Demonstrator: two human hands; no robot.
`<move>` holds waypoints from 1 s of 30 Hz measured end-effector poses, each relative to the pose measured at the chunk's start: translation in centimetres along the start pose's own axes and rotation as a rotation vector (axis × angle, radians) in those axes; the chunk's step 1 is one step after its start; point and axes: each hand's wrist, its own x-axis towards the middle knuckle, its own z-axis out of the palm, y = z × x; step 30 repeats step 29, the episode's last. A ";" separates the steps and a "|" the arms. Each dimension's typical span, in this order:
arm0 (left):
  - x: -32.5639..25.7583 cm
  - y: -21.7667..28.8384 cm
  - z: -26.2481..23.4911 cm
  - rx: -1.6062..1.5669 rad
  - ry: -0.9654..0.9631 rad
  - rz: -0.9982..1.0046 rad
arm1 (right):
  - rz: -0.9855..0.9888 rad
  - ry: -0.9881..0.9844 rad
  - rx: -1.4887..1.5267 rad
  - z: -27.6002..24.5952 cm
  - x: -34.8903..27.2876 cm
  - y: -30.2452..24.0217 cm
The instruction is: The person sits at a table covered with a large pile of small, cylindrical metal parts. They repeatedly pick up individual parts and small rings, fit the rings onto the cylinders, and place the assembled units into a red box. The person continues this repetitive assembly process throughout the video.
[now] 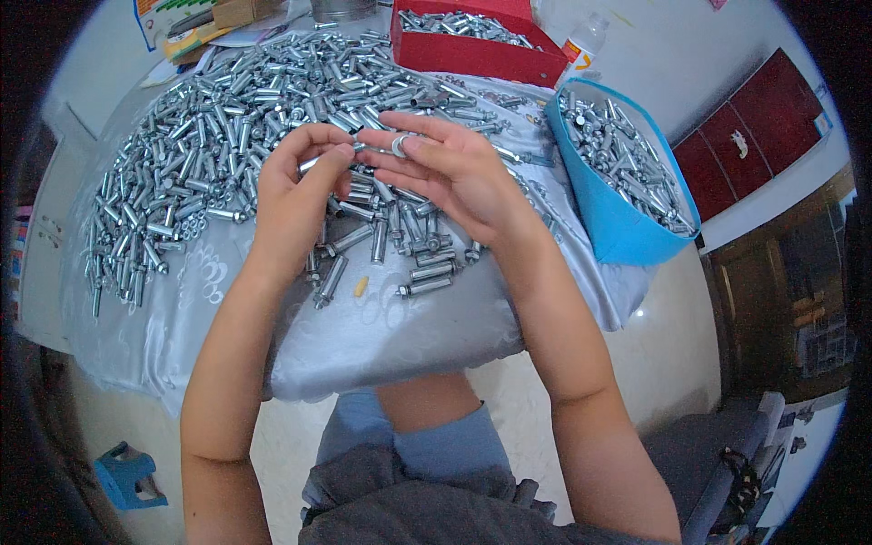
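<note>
My left hand is closed, thumb against forefinger, around a silvery expansion bolt whose end shows beside the fingers. Close to it, my right hand has its fingers stretched toward the left one. A small metal washer is pinched at its thumb tip. Both hands hover over a large heap of expansion bolts on the table. Nearer to me, a few separate bolts lie on the cloth.
A silvery cloth covers the table. To the right stands a blue bin filled with bolts. At the back are a red box of metal parts and a plastic bottle. A small yellow piece lies near the front.
</note>
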 end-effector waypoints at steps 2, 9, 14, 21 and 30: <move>0.0 0.0 -0.1 -0.006 -0.006 -0.001 | 0.002 -0.005 -0.051 0.4 -0.1 0.2; -0.1 -0.3 0.2 -0.141 -0.002 -0.098 | 0.000 -0.061 -0.211 0.9 -0.1 0.9; 0.1 -0.2 0.2 -0.178 -0.022 -0.110 | -0.012 -0.132 -0.053 0.7 0.1 1.2; 0.2 -0.8 -0.1 -0.217 -0.001 -0.098 | 0.012 -0.126 -0.012 0.7 0.1 1.2; -0.1 -0.5 -0.1 -0.206 -0.015 -0.059 | 0.019 -0.164 0.039 0.9 0.6 1.7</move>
